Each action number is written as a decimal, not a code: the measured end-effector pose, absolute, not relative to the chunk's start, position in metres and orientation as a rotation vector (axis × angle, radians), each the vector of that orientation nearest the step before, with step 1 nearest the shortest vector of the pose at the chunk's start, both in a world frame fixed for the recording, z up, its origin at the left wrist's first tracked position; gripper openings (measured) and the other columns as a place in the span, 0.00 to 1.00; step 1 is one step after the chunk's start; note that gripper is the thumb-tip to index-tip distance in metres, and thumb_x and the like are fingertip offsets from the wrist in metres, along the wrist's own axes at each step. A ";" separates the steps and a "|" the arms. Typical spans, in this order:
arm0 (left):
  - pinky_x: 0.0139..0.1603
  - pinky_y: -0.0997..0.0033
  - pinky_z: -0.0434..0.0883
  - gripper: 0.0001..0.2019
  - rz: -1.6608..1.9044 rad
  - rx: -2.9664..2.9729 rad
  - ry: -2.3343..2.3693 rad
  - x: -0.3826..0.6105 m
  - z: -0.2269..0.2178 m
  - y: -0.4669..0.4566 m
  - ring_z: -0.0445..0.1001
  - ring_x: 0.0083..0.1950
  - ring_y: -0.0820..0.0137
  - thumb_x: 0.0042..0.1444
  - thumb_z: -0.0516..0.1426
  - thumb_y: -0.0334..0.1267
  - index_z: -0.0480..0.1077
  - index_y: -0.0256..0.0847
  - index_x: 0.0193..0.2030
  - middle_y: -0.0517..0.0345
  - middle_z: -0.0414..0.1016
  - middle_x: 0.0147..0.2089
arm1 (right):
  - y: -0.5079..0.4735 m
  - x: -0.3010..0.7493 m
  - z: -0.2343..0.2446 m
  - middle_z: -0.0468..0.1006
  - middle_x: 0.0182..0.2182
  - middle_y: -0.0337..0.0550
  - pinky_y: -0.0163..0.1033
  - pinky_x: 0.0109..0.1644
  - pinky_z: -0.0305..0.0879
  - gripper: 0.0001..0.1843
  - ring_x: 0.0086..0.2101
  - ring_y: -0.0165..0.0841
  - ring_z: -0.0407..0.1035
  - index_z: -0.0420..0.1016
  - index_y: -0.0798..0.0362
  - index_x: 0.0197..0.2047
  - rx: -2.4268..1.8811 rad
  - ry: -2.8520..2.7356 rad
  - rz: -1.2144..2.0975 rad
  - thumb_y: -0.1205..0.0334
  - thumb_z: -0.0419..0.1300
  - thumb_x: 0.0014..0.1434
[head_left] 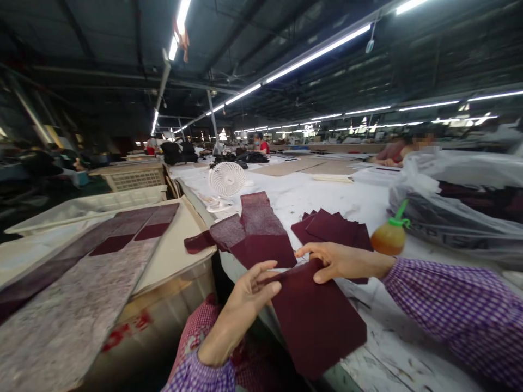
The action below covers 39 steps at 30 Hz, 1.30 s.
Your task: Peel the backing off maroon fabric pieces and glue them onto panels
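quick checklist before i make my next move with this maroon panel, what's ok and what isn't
1. Right hand on the panel: ok, thumb on its face near the top edge.
2. Left hand gripping the panel: cannot tell; its fingers are at the upper left corner.
3. Panel wholly over the table: not ok, its lower left part reaches past the edge.
4. Pile beyond the right hand squared up: not ok, its pieces are fanned out.
5. Bottle upright: ok, though it looks close to the right hand.
6. Fan switched off: cannot tell.
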<state>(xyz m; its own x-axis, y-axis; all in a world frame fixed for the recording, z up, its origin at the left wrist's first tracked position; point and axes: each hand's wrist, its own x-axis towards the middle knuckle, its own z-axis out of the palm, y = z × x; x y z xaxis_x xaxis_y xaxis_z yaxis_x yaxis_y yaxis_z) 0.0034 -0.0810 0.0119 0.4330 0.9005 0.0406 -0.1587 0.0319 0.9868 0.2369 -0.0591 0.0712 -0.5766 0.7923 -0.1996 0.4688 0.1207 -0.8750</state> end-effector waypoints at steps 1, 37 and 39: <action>0.42 0.68 0.70 0.22 0.950 1.389 0.803 0.006 0.015 -0.076 0.74 0.43 0.65 0.51 0.60 0.42 0.67 0.38 0.52 0.49 0.75 0.47 | -0.058 0.240 0.068 0.72 0.38 0.42 0.38 0.41 0.63 0.30 0.37 0.32 0.68 0.61 0.56 0.55 -1.225 -2.088 1.458 0.67 0.62 0.48; 0.37 0.72 0.63 0.14 0.716 2.696 1.160 0.065 0.012 -0.049 0.66 0.38 0.69 0.60 0.48 0.28 0.75 0.42 0.39 0.57 0.66 0.33 | -0.043 0.273 0.057 0.74 0.30 0.43 0.32 0.34 0.61 0.09 0.29 0.28 0.67 0.74 0.59 0.35 -1.072 -2.644 0.285 0.73 0.53 0.56; 0.37 0.72 0.63 0.14 0.719 2.697 1.158 0.065 0.012 -0.049 0.66 0.38 0.69 0.60 0.48 0.28 0.75 0.42 0.39 0.57 0.66 0.33 | -0.043 0.272 0.056 0.74 0.29 0.43 0.33 0.35 0.61 0.08 0.28 0.28 0.66 0.74 0.58 0.34 -1.087 -2.649 0.259 0.72 0.53 0.55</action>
